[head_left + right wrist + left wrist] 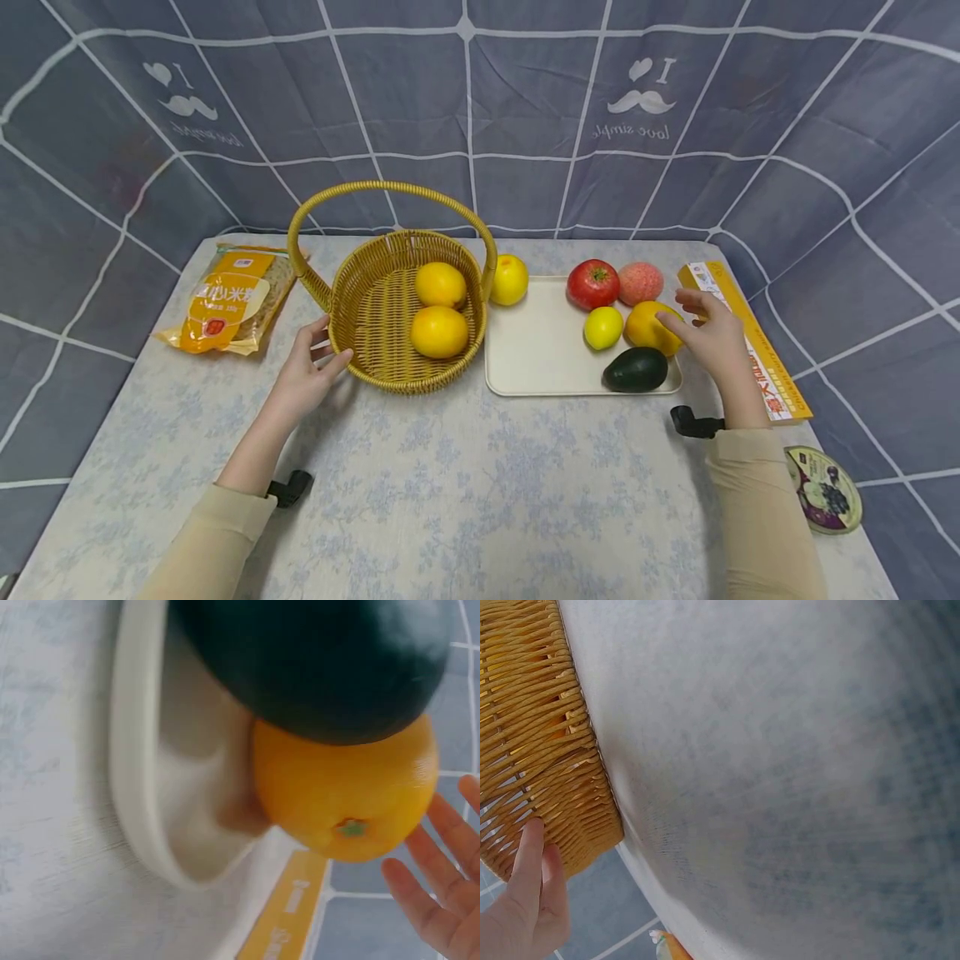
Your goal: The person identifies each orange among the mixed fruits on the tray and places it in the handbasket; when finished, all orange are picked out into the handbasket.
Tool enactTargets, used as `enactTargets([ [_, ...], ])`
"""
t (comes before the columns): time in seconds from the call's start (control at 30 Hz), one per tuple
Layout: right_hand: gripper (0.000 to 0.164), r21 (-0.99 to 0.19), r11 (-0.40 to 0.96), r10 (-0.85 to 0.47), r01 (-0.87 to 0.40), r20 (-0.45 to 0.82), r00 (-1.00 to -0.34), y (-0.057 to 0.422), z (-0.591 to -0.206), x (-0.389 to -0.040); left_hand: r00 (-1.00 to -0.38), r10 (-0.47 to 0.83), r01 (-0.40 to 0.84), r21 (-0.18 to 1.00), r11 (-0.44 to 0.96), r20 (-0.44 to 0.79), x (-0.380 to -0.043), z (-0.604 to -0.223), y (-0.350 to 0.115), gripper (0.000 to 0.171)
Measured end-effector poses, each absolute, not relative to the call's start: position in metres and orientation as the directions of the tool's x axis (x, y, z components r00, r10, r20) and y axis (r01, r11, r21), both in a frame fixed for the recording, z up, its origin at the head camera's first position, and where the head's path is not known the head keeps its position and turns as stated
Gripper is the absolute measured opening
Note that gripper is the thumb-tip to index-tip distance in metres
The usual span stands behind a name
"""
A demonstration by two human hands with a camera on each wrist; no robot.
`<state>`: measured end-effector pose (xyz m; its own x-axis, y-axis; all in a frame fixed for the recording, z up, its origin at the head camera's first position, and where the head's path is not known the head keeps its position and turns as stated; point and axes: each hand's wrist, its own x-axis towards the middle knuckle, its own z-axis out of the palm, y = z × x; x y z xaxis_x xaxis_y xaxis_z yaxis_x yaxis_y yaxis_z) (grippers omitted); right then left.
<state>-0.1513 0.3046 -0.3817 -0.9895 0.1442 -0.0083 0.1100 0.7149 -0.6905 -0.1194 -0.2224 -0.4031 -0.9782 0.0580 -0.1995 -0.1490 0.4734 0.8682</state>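
My left hand rests against the left side of the yellow woven basket, its fingertips touching the outer wall. In the left wrist view, two extended fingers lie on the weave. Inside the basket are two yellow-orange fruits, and its tall handle stands upright. Over the right end of the cream tray, my right hand is spread beside an orange. The right wrist view has the fingertips right at the orange, with a dark green avocado partly in front of it.
The tray also bears a lemon, red pomegranate and pink peach. A yellow fruit sits at its back left corner. A grain bag lies left; a yellow box and round lidded tub lie right.
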Motion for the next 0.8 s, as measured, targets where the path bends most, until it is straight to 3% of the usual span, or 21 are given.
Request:
enactTargets([
  [0.33, 0.087, -0.65, 0.742, 0.077, 0.164, -0.16, -0.984, 0.312, -0.396, -0.159, -0.978, 0.06, -0.15, 0.871, 0.468, -0.201, -0.119, -0.404, -0.223, 0.073],
  [0.8, 0.093, -0.655, 0.741, 0.05, 0.149, -0.167, -0.985, 0.311, -0.405, -0.164, -0.98, 0.047, -0.149, 0.864, 0.481, -0.195, -0.119, -0.402, -0.221, 0.072],
])
